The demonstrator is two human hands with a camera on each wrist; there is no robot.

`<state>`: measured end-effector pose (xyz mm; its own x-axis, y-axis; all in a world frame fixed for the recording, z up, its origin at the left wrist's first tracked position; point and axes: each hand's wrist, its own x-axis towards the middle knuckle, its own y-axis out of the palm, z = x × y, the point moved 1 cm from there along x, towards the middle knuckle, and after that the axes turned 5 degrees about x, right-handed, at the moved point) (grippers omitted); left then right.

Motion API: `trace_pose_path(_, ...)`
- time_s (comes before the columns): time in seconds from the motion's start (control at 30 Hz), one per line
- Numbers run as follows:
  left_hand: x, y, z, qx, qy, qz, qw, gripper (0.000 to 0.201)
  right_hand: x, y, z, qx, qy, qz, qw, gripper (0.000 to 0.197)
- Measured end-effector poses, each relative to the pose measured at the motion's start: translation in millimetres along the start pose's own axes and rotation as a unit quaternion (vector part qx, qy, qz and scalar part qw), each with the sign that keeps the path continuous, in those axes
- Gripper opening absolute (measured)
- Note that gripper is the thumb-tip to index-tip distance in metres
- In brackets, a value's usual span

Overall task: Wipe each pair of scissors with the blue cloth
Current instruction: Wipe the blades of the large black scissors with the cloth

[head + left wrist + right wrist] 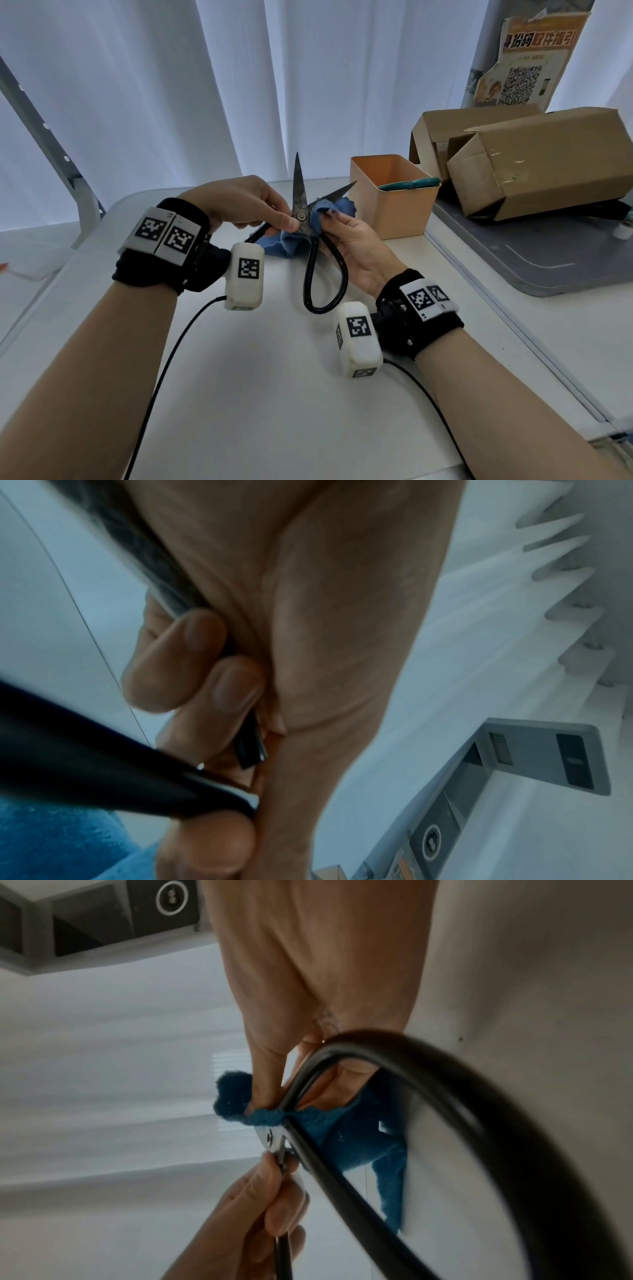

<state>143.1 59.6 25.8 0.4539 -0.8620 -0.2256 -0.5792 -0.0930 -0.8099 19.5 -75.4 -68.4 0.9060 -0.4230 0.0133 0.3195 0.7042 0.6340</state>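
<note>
Large black-handled scissors (298, 192) are held above the white table (274, 394), blades spread and pointing away from me. My left hand (260, 209) pinches them at the pivot, its curled fingers (192, 653) round one black handle (103, 783). My right hand (346, 236) holds the blue cloth (325, 209) wrapped around the right blade near the pivot. In the right wrist view the cloth (342, 1123) is bunched under the fingers, and the looped handle (445, 1096) crosses in front. A second pair with teal handles (411, 184) lies in the orange bin (394, 212).
Two open cardboard boxes (534, 164) lie on a grey tray (548, 260) at the right. White curtains hang behind the table. Sensor cables (171, 359) trail from both wrists across the table.
</note>
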Motion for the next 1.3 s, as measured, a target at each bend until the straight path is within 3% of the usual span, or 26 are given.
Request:
trace_pose_path(0.1,2,3,-4,0.006,0.008,0.006,1.0,0.024,-2,-3,0,-0.037,0.011,0.003,0.999,0.034)
trace_pose_path(0.4,6,6,-16,0.037,0.02,0.02,0.999,0.022,-2,-5,5,-0.032,-0.006,-0.046,0.998,0.024)
trace_pose_path(0.57,4,2,-13,0.038,0.031,0.036,0.998,0.023,-5,-4,7,-0.047,-0.011,-0.043,0.998,0.039)
trace_pose_path(0.87,5,5,-15,0.039,0.034,0.026,0.998,0.019,-11,2,9,-0.078,0.014,-0.026,0.996,0.043)
trace_pose_path(1.03,4,4,-14,0.035,0.035,0.024,0.998,0.014,-13,1,10,-0.048,0.044,0.013,0.998,0.026)
trace_pose_path(1.3,-2,0,-15,0.028,0.039,0.029,0.998,0.025,-14,3,11,-0.032,0.047,0.018,0.998,0.026)
